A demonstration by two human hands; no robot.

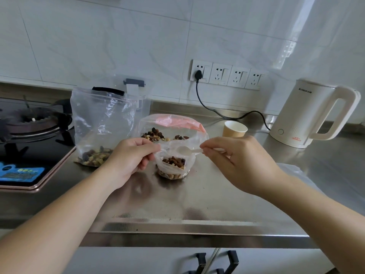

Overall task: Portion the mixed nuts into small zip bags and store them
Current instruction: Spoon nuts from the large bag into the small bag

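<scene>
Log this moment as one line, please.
left hand: holds small bag open | right hand: spoon over bag mouth | stage: filling

The small zip bag (173, 165) stands upright on the counter, its mouth open, with brown and dark nuts (173, 161) in the bottom. A white plastic spoon (187, 150) lies across its open top. Just behind the small zip bag lies a big clear bag (171, 125) with more nuts. Left of it stands 1 tall clear bag (102, 123), nuts at its bottom.

A white tiled wall (118, 36) stands behind the steel counter (197, 194); four sockets (225, 74) sit on it. Bright light reflects at the right; grey cabinet doors (138, 260) are below.
</scene>
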